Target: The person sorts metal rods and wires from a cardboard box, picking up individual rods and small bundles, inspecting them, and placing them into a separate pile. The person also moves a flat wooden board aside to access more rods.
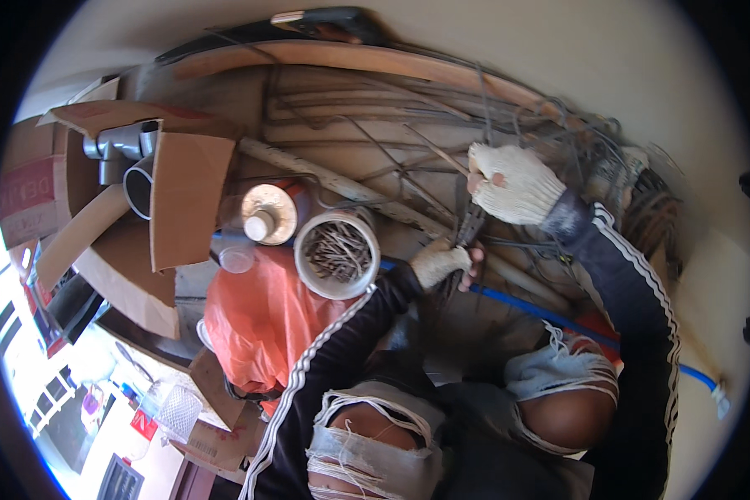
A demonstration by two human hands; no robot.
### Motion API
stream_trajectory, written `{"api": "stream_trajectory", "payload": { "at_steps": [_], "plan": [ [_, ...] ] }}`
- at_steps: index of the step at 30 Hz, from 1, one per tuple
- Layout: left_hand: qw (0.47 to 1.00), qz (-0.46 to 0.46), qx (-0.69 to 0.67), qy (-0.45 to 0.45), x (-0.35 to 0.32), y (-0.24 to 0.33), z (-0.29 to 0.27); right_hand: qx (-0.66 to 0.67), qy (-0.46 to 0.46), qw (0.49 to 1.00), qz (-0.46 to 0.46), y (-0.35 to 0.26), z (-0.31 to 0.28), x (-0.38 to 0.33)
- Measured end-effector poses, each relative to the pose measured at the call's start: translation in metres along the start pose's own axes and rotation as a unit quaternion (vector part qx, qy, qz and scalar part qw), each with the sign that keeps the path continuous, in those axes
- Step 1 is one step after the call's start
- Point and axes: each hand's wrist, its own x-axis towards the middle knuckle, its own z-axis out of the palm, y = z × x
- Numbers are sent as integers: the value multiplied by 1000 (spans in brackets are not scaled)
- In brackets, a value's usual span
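My left hand, in a whitish work glove with bare fingertips, is closed around a dark metal tool that looks like pliers. The tool slants up from it toward my right hand. That hand wears a similar glove and is closed in a fist, a little farther away and to the right. A thin brown rod meets the fist from the upper left; whether the fist grips the rod or the tool's upper end, I cannot tell. A white tub full of nails stands left of my left hand.
Bent metal rods and a long pale pipe lie along the wall. A blue hose passes under my arms. At left are a bottle, an orange plastic bag and a cardboard box with grey pipe fittings.
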Motion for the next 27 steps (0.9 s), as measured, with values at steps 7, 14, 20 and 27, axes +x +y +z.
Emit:
{"api": "stream_trajectory", "payload": {
  "at_steps": [7,14,20,27],
  "plan": [
    [992,-17,-115,54,-6,4,7,475,31,848,232,-8,27,-122],
    [993,68,-89,36,-11,19,23,639,92,738,196,-17,59,-165],
    [990,93,-77,79,-7,27,49,623,92,760,162,-26,69,-177],
    [992,97,-70,46,-7,23,61,552,94,807,186,-28,76,-182]
  ]
}}
